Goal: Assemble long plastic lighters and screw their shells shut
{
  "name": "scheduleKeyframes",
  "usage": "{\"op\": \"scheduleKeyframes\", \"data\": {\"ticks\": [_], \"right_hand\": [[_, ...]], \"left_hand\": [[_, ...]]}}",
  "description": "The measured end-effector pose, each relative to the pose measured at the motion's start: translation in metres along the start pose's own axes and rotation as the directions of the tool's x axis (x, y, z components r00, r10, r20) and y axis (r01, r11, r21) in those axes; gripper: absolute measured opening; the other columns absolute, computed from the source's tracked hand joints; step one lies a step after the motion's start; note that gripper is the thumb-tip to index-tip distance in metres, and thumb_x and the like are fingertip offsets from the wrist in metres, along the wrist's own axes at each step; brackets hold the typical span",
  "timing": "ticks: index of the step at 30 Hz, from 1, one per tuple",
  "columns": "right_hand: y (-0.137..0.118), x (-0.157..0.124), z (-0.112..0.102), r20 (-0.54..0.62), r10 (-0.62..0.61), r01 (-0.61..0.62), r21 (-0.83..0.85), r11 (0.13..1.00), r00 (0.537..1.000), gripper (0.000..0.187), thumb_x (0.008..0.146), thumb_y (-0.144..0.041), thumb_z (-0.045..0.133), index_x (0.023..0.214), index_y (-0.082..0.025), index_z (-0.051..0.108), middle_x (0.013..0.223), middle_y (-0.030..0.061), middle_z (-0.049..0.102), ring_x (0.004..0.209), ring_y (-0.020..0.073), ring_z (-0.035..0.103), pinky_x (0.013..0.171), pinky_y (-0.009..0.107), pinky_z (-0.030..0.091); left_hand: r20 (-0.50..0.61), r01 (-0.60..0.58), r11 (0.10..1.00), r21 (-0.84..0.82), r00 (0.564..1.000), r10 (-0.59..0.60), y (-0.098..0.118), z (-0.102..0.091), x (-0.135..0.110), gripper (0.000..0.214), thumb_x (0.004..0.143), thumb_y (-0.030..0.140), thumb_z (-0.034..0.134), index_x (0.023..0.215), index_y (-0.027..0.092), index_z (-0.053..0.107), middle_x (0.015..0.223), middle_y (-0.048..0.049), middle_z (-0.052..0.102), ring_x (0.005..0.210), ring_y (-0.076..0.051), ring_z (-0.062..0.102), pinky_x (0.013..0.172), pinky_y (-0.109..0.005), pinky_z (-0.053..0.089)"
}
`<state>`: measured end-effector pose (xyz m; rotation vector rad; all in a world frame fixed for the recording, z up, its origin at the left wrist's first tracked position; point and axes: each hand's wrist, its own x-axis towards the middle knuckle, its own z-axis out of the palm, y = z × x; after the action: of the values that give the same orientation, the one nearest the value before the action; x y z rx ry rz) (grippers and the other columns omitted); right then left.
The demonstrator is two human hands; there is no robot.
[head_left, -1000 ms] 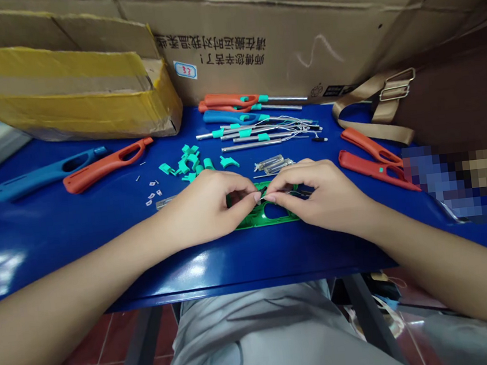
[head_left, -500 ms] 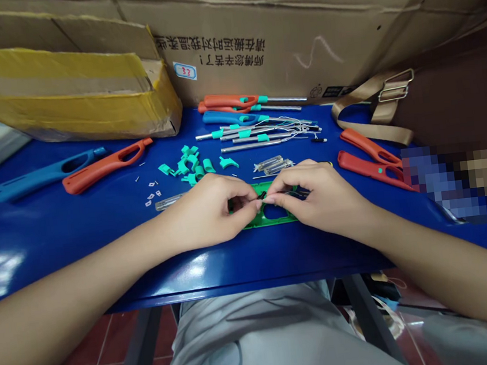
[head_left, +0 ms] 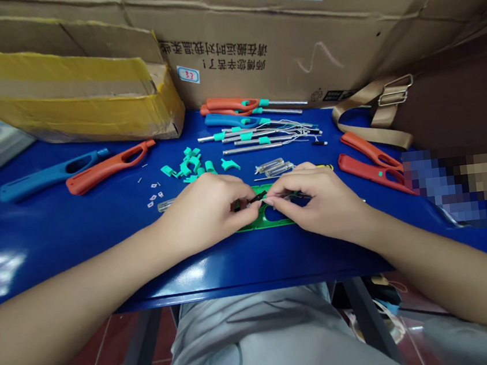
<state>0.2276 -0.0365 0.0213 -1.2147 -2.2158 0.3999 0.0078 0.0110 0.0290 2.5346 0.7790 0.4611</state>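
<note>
Over a green lighter shell half [head_left: 254, 225] on the table, both my hands meet at the fingertips. My left hand [head_left: 215, 204] is closed, pinching a small black igniter part [head_left: 258, 196] between thumb and forefinger. Closed as well, my right hand [head_left: 314, 191] pinches what looks like a thin pale wire [head_left: 266, 198] at the end of that part. Its fingers partly cover the shell's right end and a metal rod lying there. Just behind the hands are clear fuel tanks [head_left: 277, 167] and a screwdriver's yellow-black handle [head_left: 325, 167].
Teal plastic pieces [head_left: 189, 164] lie behind my left hand. Metal lighter rods with wires [head_left: 260, 140] and orange and blue lighters [head_left: 232, 120] sit farther back. Loose shells lie left [head_left: 111, 167] and right [head_left: 372, 166]. Cardboard boxes [head_left: 217, 11] and a tan strap [head_left: 373, 134] border the table.
The camera view has shifted slightly. The black igniter part shows a little more between my fingertips; both hands keep their pinch over the green shell half.
</note>
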Motion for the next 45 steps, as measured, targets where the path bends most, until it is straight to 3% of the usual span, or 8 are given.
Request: {"op": "scheduleKeyframes", "data": {"ticks": [8, 12, 15, 22, 26, 32, 39, 45], "right_hand": [[-0.001, -0.004, 0.001, 0.076, -0.214, 0.225, -0.205, 0.953, 0.974, 0.017, 0.097, -0.017, 0.057, 0.083, -0.02, 0.067, 0.079, -0.0014, 0.075, 0.07, 0.0138, 0.062, 0.087, 0.037, 0.041], [-0.008, -0.005, 0.002, 0.224, -0.34, 0.407, -0.484, 0.775, 0.913, 0.032, 0.1, -0.013, 0.048, 0.072, -0.02, 0.063, 0.066, -0.0021, 0.065, 0.061, 0.0141, 0.05, 0.081, 0.037, 0.041], [-0.011, -0.004, 0.003, 0.295, -0.366, 0.47, -0.55, 0.69, 0.883, 0.035, 0.098, -0.009, 0.046, 0.069, -0.019, 0.062, 0.063, -0.0017, 0.06, 0.061, 0.0145, 0.048, 0.078, 0.037, 0.04], [-0.003, -0.005, -0.001, 0.144, -0.262, 0.295, -0.317, 0.901, 0.954, 0.027, 0.102, -0.024, 0.051, 0.082, -0.02, 0.069, 0.08, 0.0014, 0.076, 0.071, 0.0163, 0.061, 0.085, 0.038, 0.042], [-0.004, -0.005, -0.002, 0.153, -0.29, 0.325, -0.33, 0.886, 0.945, 0.028, 0.102, -0.021, 0.049, 0.083, -0.019, 0.069, 0.078, 0.0015, 0.075, 0.069, 0.0159, 0.06, 0.084, 0.038, 0.041], [-0.007, -0.003, -0.001, 0.288, -0.339, 0.431, -0.37, 0.823, 0.896, 0.031, 0.1, -0.017, 0.047, 0.076, -0.018, 0.066, 0.068, -0.0007, 0.066, 0.063, 0.0138, 0.053, 0.083, 0.037, 0.039], [-0.009, -0.003, -0.013, 0.115, -0.21, 0.232, -0.236, 0.944, 0.971, 0.02, 0.096, -0.026, 0.055, 0.08, -0.021, 0.067, 0.075, 0.0014, 0.072, 0.07, 0.0165, 0.062, 0.073, 0.036, 0.04], [-0.003, -0.002, -0.013, 0.185, -0.213, 0.26, -0.287, 0.922, 0.959, 0.016, 0.099, -0.031, 0.059, 0.099, -0.019, 0.071, 0.095, 0.0037, 0.076, 0.085, 0.0188, 0.068, 0.076, 0.035, 0.04]], "left_hand": [[0.042, -0.004, 0.999, 0.04, 0.999, 0.002, 0.005, -0.001, -0.001, 0.02, 0.091, 0.02, 0.06, 0.082, 0.015, 0.077, 0.07, -0.002, 0.066, 0.063, -0.014, 0.061, 0.059, -0.025, 0.042], [0.07, -0.004, 0.999, 0.04, 0.998, 0.001, 0.006, -0.001, -0.003, 0.02, 0.09, 0.018, 0.06, 0.079, 0.014, 0.076, 0.069, -0.0023, 0.066, 0.062, -0.014, 0.061, 0.058, -0.025, 0.042], [0.094, -0.006, 0.998, 0.058, 0.996, 0.001, 0.004, -0.001, -0.003, 0.022, 0.091, 0.018, 0.059, 0.076, 0.014, 0.075, 0.069, -0.0028, 0.066, 0.063, -0.014, 0.061, 0.059, -0.026, 0.042], [0.037, -0.061, 0.996, 0.059, 0.998, 0.059, 0.001, -0.006, 0.0, 0.022, 0.093, 0.019, 0.058, 0.081, 0.016, 0.076, 0.072, -0.0023, 0.068, 0.064, -0.014, 0.062, 0.062, -0.025, 0.045], [0.049, -0.077, 0.995, 0.068, 0.996, 0.073, 0.004, -0.007, -0.001, 0.021, 0.093, 0.018, 0.058, 0.082, 0.015, 0.076, 0.072, -0.0022, 0.066, 0.064, -0.014, 0.062, 0.061, -0.025, 0.045], [0.108, -0.068, 0.993, 0.101, 0.993, 0.057, 0.005, -0.004, -0.002, 0.021, 0.093, 0.018, 0.057, 0.084, 0.015, 0.075, 0.076, -0.0037, 0.068, 0.068, -0.015, 0.064, 0.063, -0.026, 0.047], [0.186, -0.115, 0.99, 0.082, 0.978, 0.098, -0.001, -0.005, -0.001, 0.021, 0.097, 0.023, 0.058, 0.091, 0.017, 0.077, 0.088, -0.0056, 0.072, 0.08, -0.018, 0.069, 0.075, -0.029, 0.052], [0.121, -0.125, 0.992, 0.027, 0.985, 0.121, 0.0, -0.006, -0.002, 0.018, 0.094, 0.019, 0.059, 0.095, 0.017, 0.077, 0.086, -0.0037, 0.072, 0.079, -0.017, 0.069, 0.075, -0.028, 0.052]]}}
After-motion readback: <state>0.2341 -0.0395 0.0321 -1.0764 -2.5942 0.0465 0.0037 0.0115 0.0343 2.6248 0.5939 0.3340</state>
